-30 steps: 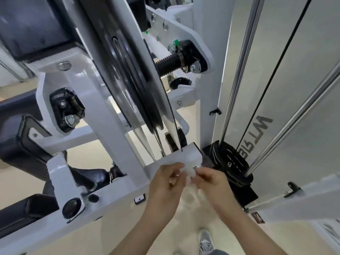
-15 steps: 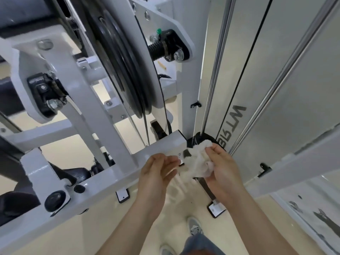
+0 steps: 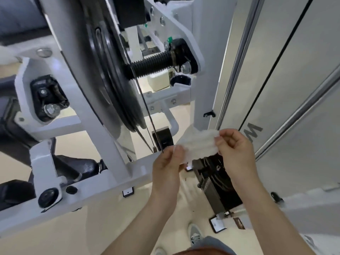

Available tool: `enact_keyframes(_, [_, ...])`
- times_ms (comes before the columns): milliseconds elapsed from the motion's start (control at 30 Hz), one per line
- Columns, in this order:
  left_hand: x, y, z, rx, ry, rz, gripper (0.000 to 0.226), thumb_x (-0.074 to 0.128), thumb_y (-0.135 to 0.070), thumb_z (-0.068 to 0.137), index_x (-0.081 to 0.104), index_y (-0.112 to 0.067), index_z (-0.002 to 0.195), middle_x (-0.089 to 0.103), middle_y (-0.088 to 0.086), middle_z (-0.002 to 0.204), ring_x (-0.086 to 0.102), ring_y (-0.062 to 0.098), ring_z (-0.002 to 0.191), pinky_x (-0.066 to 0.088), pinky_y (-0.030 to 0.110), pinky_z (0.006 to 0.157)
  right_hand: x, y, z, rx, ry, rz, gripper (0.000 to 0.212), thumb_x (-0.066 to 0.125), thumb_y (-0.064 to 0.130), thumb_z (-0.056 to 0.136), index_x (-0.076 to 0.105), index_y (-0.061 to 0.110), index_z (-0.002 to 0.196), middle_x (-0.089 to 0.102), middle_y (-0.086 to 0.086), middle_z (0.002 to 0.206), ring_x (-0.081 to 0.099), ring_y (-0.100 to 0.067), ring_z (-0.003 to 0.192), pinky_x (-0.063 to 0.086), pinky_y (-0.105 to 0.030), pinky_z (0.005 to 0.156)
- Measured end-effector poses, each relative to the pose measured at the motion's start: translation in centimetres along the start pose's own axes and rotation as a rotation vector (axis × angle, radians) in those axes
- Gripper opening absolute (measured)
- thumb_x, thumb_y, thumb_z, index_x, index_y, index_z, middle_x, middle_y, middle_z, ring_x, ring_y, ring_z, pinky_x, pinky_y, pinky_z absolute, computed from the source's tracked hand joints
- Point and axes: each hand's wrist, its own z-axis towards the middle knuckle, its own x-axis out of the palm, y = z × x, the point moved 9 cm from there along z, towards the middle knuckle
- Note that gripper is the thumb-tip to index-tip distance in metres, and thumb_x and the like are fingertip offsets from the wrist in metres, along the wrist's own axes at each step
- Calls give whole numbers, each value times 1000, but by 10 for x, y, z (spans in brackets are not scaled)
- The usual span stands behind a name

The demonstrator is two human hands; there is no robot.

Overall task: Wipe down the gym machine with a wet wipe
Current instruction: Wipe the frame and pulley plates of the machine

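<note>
The gym machine point(image 3: 99, 186) is big and white and fills most of the view. Its big black wheel point(image 3: 110, 80) sits up high. Just right of the wheel stands a white post point(image 3: 206, 70). Below the wheel and to its right, a black weight block point(image 3: 219, 183) sits down near the floor.

Both hands are below the wheel, off to its right. The left hand point(image 3: 165, 166) pinches one end of the wet wipe point(image 3: 198, 144) between thumb and fingers. The right hand point(image 3: 237, 153) pinches the other end the same way. The wipe is stretched out between them, in front of the bottom of the post. I cannot tell if it touches the post.

A moment ago the wipe was a scrunched ball in the right hand. Now it is pulled open and nearly flat. I think the person is getting a fresh side ready. Nothing is being rubbed right now, so the next wipe of the machine has not started yet.
</note>
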Motion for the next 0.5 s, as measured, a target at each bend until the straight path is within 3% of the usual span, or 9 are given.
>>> enact_keyframes(67, [1,5,-2,52,-21,163,25,56,-30,95,70,-17,79,67,1,79,61,10,76,53,32,76,-3,8,3,-124,-50,-181,15,60,13,94,62,26,89,64,12,86,57,5,75,44,-12,70])
enact_keyframes(133, [5,6,-2,108,-32,349,29,55,-29,98,65,-10,79,60,6,71,54,9,67,49,34,68,-3,21,1,-295,-90,-423,5,58,19,95,58,21,99,57,6,97,52,-2,83,42,-18,74])
enact_keyframes(167, [7,6,0,131,-40,402,29,56,-28,98,64,-11,75,57,3,68,51,8,65,45,30,66,-1,18,2,-299,-74,-512,8,55,25,96,55,19,102,54,4,99,51,-7,85,41,-24,75])
enact_keyframes(233, [9,3,4,166,-59,474,25,61,-25,95,65,-21,71,59,-8,78,54,3,72,41,16,68,11,-14,12,-49,98,-575,29,45,45,99,55,18,100,59,3,94,57,-16,85,45,-34,75])
enact_keyframes(333, [11,-9,5,315,-104,687,25,63,-25,94,58,-32,70,56,-14,91,55,6,89,39,9,74,39,-65,-3,433,460,-340,51,36,60,97,65,20,109,70,3,94,67,-14,86,52,-35,80])
enact_keyframes(400, [18,-3,4,324,-20,715,24,58,-28,96,59,-26,73,59,-12,80,57,8,79,44,17,70,51,-72,-14,501,608,-179,45,42,55,98,70,21,108,74,2,97,69,-13,92,54,-33,84])
enact_keyframes(500, [15,17,6,159,43,596,25,55,-23,98,61,-18,75,56,-3,64,49,8,61,42,32,59,49,-70,-9,472,538,86,26,60,30,95,75,9,91,72,-15,91,68,-27,90,55,-40,84])
